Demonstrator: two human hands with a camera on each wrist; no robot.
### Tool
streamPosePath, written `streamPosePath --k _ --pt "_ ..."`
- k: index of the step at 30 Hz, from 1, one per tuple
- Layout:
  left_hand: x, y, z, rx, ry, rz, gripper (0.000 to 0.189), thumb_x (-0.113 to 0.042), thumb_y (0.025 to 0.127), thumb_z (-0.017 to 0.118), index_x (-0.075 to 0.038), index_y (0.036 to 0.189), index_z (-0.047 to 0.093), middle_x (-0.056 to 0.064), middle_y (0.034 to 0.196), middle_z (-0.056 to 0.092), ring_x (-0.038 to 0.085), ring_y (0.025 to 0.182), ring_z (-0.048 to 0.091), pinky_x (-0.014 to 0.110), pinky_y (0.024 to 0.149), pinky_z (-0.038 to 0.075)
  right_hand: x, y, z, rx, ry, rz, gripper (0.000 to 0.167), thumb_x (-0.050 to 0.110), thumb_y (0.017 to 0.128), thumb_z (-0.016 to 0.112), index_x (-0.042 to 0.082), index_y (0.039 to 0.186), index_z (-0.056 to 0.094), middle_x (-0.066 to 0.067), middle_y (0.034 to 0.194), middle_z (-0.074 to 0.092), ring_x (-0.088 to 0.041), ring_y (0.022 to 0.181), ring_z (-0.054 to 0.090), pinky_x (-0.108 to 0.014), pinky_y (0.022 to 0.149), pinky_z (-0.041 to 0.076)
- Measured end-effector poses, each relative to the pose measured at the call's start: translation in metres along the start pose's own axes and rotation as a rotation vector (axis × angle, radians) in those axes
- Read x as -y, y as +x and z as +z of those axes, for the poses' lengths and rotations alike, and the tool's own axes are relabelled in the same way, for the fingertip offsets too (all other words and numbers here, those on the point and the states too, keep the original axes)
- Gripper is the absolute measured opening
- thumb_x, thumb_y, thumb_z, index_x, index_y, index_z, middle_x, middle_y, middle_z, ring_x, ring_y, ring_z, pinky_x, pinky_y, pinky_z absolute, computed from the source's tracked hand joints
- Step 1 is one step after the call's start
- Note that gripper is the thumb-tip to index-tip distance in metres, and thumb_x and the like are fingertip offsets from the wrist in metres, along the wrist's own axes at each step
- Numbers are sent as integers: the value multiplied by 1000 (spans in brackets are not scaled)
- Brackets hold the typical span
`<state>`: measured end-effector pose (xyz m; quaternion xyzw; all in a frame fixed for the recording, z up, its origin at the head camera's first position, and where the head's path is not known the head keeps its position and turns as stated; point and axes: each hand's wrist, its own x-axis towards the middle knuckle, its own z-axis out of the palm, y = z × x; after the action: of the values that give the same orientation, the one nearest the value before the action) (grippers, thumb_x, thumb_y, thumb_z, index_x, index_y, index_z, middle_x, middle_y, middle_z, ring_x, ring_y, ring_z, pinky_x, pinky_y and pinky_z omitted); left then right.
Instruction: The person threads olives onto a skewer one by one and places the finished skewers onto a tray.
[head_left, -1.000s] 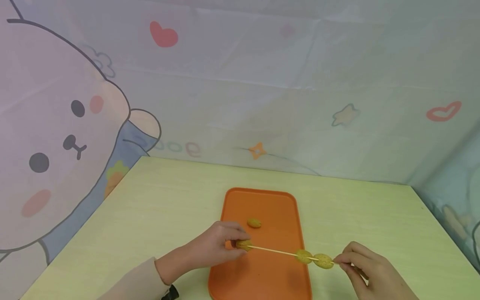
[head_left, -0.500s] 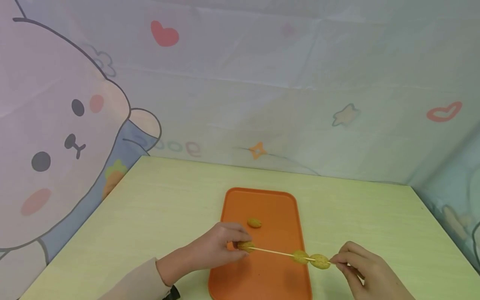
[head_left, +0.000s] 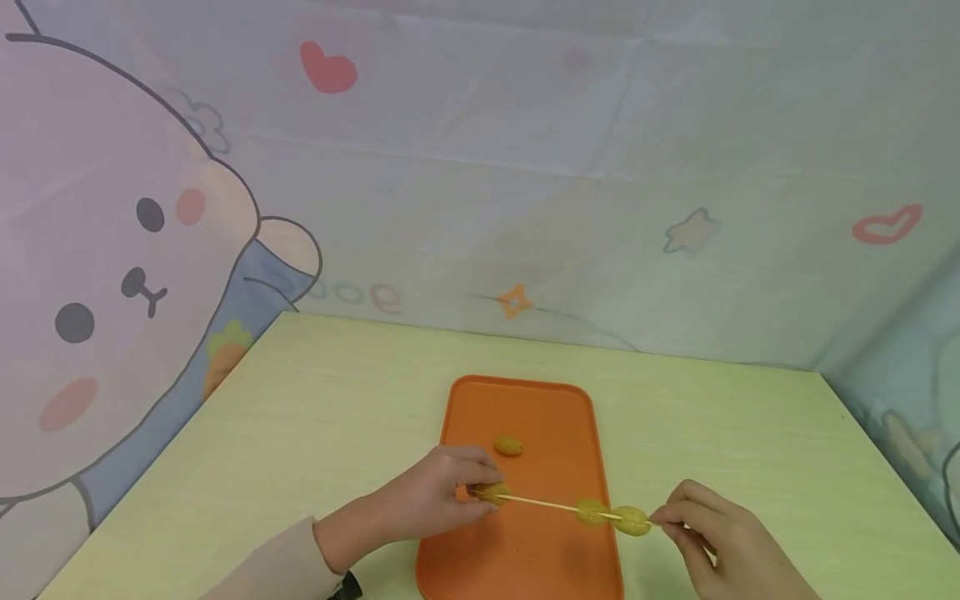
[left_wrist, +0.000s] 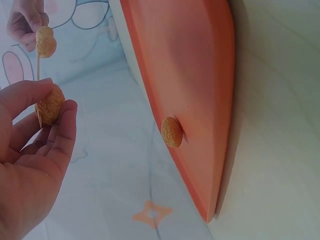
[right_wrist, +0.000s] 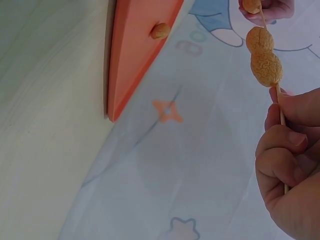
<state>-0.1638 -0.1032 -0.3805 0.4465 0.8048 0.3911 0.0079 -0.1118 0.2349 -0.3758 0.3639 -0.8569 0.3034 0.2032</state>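
Skewer [head_left: 543, 503], thin and pale, spans the gap between your two hands, held up above the orange tray [head_left: 555, 550] with its right end past the tray's edge. Your left grip [head_left: 423, 496] pinches a wrinkled oval piece [left_wrist: 51, 106] between thumb and fingers, and the pointed tip [left_wrist: 40, 120] shows at the palm side of it. Your right grip [head_left: 731, 533] pinches the stick just beside the outer piece [right_wrist: 266, 67], the rest of the shaft running back across your palm; the inner piece [right_wrist: 260, 40] touches the outer one on the side toward your left grip. Bare stick lies between.

Expect the whole thing to be light. The stick looks stiff lengthwise but likely to bow or snap under sideways load, so keep your pull and push along its line. The pieces look firm with a rough skin that should give good friction; hold them by their sides, away from the tip, and gently, in case they dent or split. Smooth bare shaft may twist in your right grip. A loose piece [head_left: 507, 446] rests on the tray, beyond your left grip's fingertips.
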Motion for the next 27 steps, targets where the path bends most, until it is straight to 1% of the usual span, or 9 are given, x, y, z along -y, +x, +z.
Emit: streamPosePath --k 3,5,7,10,14,18,20,24,27 --pt "0 0 0 8 -1 -13 18 -1 86 69 -1 104 72 4 98 66 3 82 58 21 74 54 -1 1 2 -5 6 -23 42 -19 72 71 18 93 68 16 88 52 7 61 37 -6 51 34" --pt "-1 1 0 13 2 -21 19 -1 86 70 -1 105 72 5 99 66 2 83 59 19 75 54 -2 1 3 -7 14 -35 23 -4 88 65 17 94 67 15 88 52 7 61 37 -6 52 34" --pt "-1 1 0 18 9 -28 20 -1 86 70 0 105 72 5 99 66 2 84 60 17 76 53 -3 1 5 -9 22 -45 12 8 95 59 17 94 67 15 88 52 7 62 38 -5 52 34" --pt "-2 1 0 26 16 -35 20 -1 86 70 1 106 72 6 100 66 3 86 61 15 76 52 -3 1 6 -7 27 -52 17 22 99 51 17 95 67 14 88 52 7 62 38 -5 53 34" --pt "-3 2 0 34 21 -47 20 -1 86 70 1 106 71 7 101 66 3 87 62 14 77 51 -3 4 7 1 16 -57 14 4 93 62 16 95 68 13 88 53 7 62 38 -4 53 34" --pt "-4 3 0 38 39 -47 20 -1 85 70 1 105 72 6 99 66 1 84 60 14 75 52 1 7 9 11 -7 -50 42 -20 71 71 15 93 68 13 88 53 8 62 37 -4 52 34" --pt "-5 3 0 38 49 -44 19 -1 85 71 1 104 72 5 98 66 1 82 58 14 73 52 2 9 9 10 -13 -51 48 -24 65 72 15 92 68 13 87 53 8 62 37 -4 52 34" --pt "-5 3 0 38 56 -38 19 -1 84 72 1 103 72 5 96 66 0 80 57 15 71 52 4 11 11 0 2 -66 15 2 93 61 14 92 68 12 88 53 7 63 39 -4 53 35" --pt "-5 3 1 43 56 -34 19 -1 84 72 1 103 72 4 95 65 0 78 55 16 70 52 4 12 12 -5 21 -77 30 29 100 42 15 93 68 12 88 53 7 62 39 -4 53 35"
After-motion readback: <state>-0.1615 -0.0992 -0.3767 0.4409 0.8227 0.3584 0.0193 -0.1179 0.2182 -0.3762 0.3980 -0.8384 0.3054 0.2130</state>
